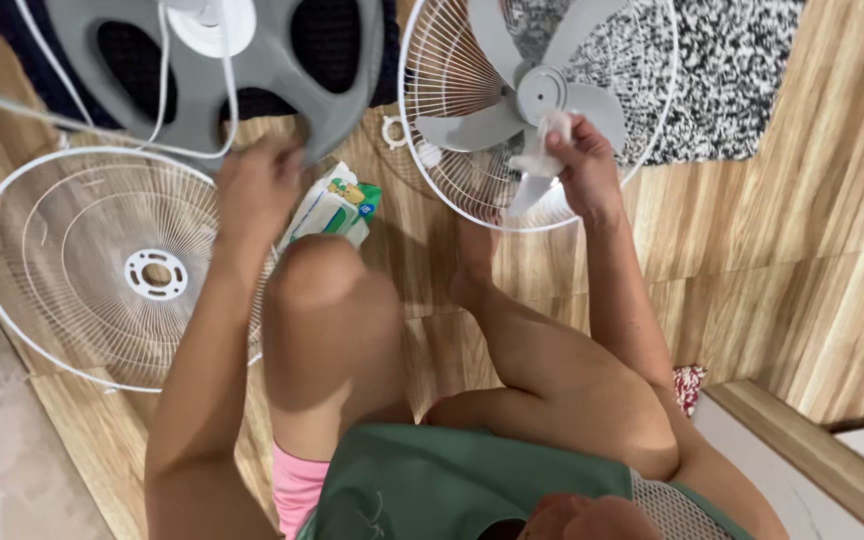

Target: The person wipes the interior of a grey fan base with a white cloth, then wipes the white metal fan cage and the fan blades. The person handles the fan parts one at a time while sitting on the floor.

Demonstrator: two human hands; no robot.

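Note:
I sit on a wooden floor with a fan taken apart around me. My right hand (582,165) presses a crumpled white wipe (544,145) against a grey fan blade (512,110) that lies inside a white wire grille (442,95). My left hand (257,180) grips the rim of the grey round fan base (347,95) at the top left. A green and white wipe packet (337,205) lies just beside my left hand, by my knee.
A second white wire grille (102,265) lies flat at the left. A white cord (72,125) crosses the grey base. A speckled black and white rug (722,70) is at the top right, a dark mat under the base. A wooden ledge (812,450) runs along the bottom right.

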